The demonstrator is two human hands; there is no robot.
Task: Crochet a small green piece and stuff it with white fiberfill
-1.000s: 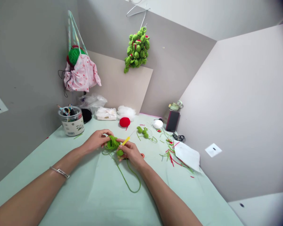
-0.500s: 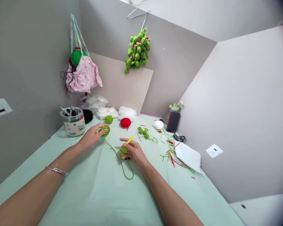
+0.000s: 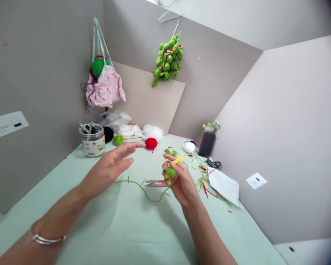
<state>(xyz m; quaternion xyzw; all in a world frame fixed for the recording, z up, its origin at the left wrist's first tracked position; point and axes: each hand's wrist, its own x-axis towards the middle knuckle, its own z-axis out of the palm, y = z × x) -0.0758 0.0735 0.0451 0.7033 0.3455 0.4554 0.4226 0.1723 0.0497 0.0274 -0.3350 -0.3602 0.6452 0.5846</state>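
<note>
Left hand [image 3: 111,165]: released and bare, with fingers stretched and thumb apart, raised over the pale green table [image 3: 143,232]; slightly blurred.
Right hand [image 3: 182,180]: grasping a yellow crochet hook [image 3: 176,161] and, just under it, a green crocheted piece [image 3: 170,173].
Hook tip: metal, pointing toward the left hand.
Green strand [image 3: 153,200]: trailing in a curve from below the right hand across to the left hand, then lost from sight behind it.
Snips [image 3: 153,183]: on the table between the hands, just beside the right one, partly hidden by its fingers, with blades toward the left hand.
Red yarn ball [image 3: 151,143]: beyond the left fingertips; cannot tell whether touching.
Green yarn ball [image 3: 118,140]: past the left hand, near the jar [image 3: 93,143] of pens.
Small green pieces [image 3: 168,151]: just beyond the right hand, partly covered by it.
White yarn ball [image 3: 189,147]: farther beyond the right hand.
Yarn scraps [image 3: 205,190]: to the right of the right hand, beside a white sheet [image 3: 224,186].
Bracelet [image 3: 48,241]: around the left wrist.
</note>
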